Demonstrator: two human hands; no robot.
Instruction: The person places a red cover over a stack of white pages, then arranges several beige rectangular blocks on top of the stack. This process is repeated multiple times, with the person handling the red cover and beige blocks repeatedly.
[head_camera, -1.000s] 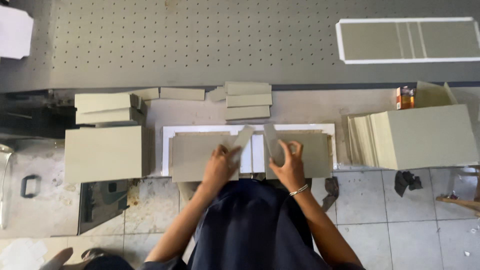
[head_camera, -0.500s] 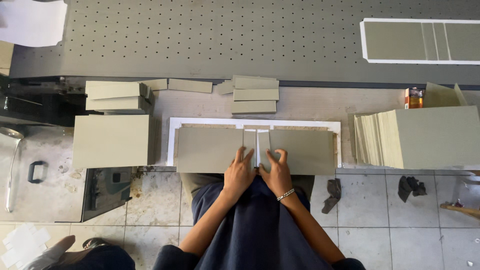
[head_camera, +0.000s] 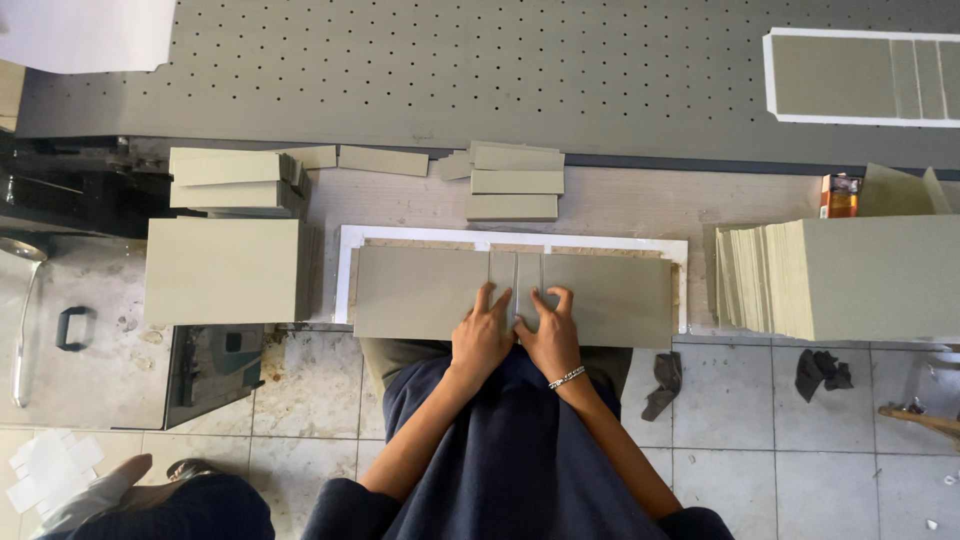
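Hands pressing narrow grey strips on the counter (head_camera: 620, 200).
I am seeing left hand (head_camera: 482, 340) and right hand (head_camera: 550, 337) lying flat, fingers spread, clamping nothing, pushing the strips (head_camera: 515, 280) between two boards (head_camera: 420, 292).

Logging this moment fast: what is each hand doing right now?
Left hand: open, fingers pressing flat on the narrow grey strips, holding nothing.
Right hand: open, fingertips pressing the same strips, holding nothing.

White-framed board (head_camera: 868, 76) — cut off at right edge.
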